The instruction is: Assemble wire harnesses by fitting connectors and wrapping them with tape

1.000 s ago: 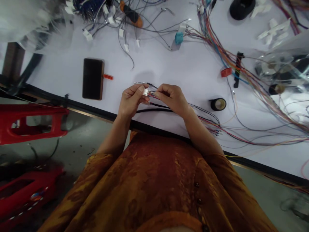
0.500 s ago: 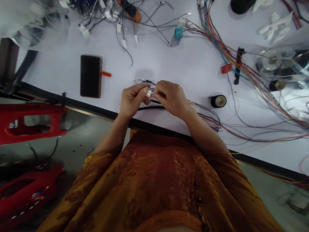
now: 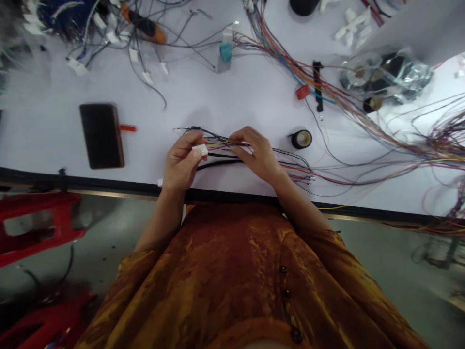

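Note:
Pinched between the thumb and fingers of my left hand (image 3: 182,160) is a small white connector (image 3: 200,150). Thin wires (image 3: 218,144), yellow and red among them, run out of it to the right. My right hand (image 3: 256,151) has its thumb and fingers around the wires a short way along, with the thumb below and the fingers above. Black cables (image 3: 221,164) lie on the white table (image 3: 152,126) just under both hands.
A phone (image 3: 102,136) with an orange piece (image 3: 128,128) beside it lies left. Right of my hands stands a black tape roll (image 3: 302,139). A coloured wire bundle (image 3: 290,63), teal connector (image 3: 225,52), red connector (image 3: 302,92) and orange-black tool (image 3: 143,23) lie farther back.
My right hand has moved away from the connector, rightward along the wires, and its fingers have loosened into a wider grasp. The connector stays in my left hand. The camera view has turned and shifted.

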A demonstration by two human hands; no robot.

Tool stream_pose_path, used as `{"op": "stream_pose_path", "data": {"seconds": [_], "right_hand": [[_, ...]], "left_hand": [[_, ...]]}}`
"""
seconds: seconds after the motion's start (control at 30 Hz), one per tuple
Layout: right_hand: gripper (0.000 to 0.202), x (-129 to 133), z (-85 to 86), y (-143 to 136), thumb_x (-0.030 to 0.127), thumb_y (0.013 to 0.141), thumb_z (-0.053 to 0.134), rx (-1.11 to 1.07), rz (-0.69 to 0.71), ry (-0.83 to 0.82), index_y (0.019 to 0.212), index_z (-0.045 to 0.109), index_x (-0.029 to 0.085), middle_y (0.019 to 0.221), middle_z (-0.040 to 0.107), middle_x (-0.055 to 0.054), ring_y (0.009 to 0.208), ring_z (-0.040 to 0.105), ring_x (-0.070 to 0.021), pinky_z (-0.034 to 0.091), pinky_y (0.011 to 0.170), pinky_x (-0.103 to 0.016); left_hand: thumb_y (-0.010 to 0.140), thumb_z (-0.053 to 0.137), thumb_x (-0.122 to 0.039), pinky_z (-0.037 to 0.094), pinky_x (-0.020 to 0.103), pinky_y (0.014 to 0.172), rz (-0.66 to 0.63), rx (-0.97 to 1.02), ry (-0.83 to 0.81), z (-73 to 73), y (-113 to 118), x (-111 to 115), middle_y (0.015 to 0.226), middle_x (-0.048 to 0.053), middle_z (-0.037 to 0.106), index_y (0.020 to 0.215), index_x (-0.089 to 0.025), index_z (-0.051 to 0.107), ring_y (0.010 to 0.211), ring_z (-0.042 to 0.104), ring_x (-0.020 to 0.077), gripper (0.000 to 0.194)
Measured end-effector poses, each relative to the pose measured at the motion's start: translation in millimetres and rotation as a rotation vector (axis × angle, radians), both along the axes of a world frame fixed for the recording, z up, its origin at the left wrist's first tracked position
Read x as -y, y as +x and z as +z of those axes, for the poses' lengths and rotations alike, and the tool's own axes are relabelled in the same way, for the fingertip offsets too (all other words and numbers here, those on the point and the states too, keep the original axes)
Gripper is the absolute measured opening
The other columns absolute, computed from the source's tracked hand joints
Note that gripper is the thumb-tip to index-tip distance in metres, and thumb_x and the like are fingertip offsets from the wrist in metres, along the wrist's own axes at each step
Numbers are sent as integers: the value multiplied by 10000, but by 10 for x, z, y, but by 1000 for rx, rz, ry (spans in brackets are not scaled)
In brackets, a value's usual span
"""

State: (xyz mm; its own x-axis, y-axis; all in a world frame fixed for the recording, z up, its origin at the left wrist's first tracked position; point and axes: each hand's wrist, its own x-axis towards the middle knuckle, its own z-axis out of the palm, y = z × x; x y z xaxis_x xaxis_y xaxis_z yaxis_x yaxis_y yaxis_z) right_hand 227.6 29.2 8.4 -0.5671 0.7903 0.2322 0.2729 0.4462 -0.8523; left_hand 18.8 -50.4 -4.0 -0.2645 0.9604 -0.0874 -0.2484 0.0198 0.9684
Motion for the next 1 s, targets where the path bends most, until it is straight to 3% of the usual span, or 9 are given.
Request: {"op": "stream_pose_path", "data": {"seconds": [0.1,0.2,0.3,0.4,0.5,0.6,0.7,0.87,1.0], "right_hand": [[204,-122,-101,566,371,968,593,33,-352,43,1056,653,196,1046,679,-91,896,621,-170,495,803,-342],[160,-286,-255,1171,243,864,653,326,-769,58,1014,626,196,1115,636,-106,930,602,-199,491,853,-393],[114,-383,-375,1458,151,793,642,558,-867,-18,876,583,203,1028,626,-98,940,593,-218,474,932,-441],[113,-353,-315,1245,131,809,581,435,-797,-59,867,536,218,909,620,-51,863,598,-192,495,877,-404],[95,-239,-74,708,201,867,566,113,-616,-218,941,515,231,797,582,4,697,571,-141,500,688,-311],[139,-137,147,168,303,916,570,-154,-348,-476,1035,529,242,778,549,23,584,499,-99,429,516,-237],[208,-110,183,-193,354,926,599,-317,-152,-643,1095,543,248,819,562,15,560,463,-81,369,440,-204],[247,-178,57,-424,412,926,653,-395,-15,-751,1063,552,233,781,558,21,513,400,-61,316,399,-191],[259,-138,108,-443,433,942,633,-359,36,-711,1051,555,211,775,580,25,497,388,-50,329,407,-189]], "left_hand": [[814,759,-595,506,228,564,-4,122,72,-56,163,13,1101,62,748,1050,-269,750,662,620,93,403],[854,679,-654,481,231,515,9,236,77,-81,261,3,1061,73,768,1054,-252,753,600,613,85,456],[792,809,-537,510,201,556,56,282,60,-66,285,-44,955,36,777,997,-240,742,638,654,83,368],[789,856,-345,536,168,613,141,313,27,-36,273,-91,896,-4,763,913,-217,721,670,674,61,224],[821,820,-217,561,146,667,214,398,-49,-30,251,-108,917,-6,762,959,-210,735,719,692,48,162],[790,845,-241,564,144,662,232,419,-60,-53,223,-106,882,-7,757,924,-211,747,697,679,45,169],[723,895,-351,542,159,611,228,260,6,-72,173,-103,836,-6,748,871,-206,740,659,660,55,259],[761,862,-393,495,174,563,190,-158,102,-41,34,-106,833,0,733,865,-202,731,620,614,53,254],[787,841,-407,358,171,392,113,-230,88,-7,-54,-139,734,-19,685,873,-203,716,454,495,27,254]]}}
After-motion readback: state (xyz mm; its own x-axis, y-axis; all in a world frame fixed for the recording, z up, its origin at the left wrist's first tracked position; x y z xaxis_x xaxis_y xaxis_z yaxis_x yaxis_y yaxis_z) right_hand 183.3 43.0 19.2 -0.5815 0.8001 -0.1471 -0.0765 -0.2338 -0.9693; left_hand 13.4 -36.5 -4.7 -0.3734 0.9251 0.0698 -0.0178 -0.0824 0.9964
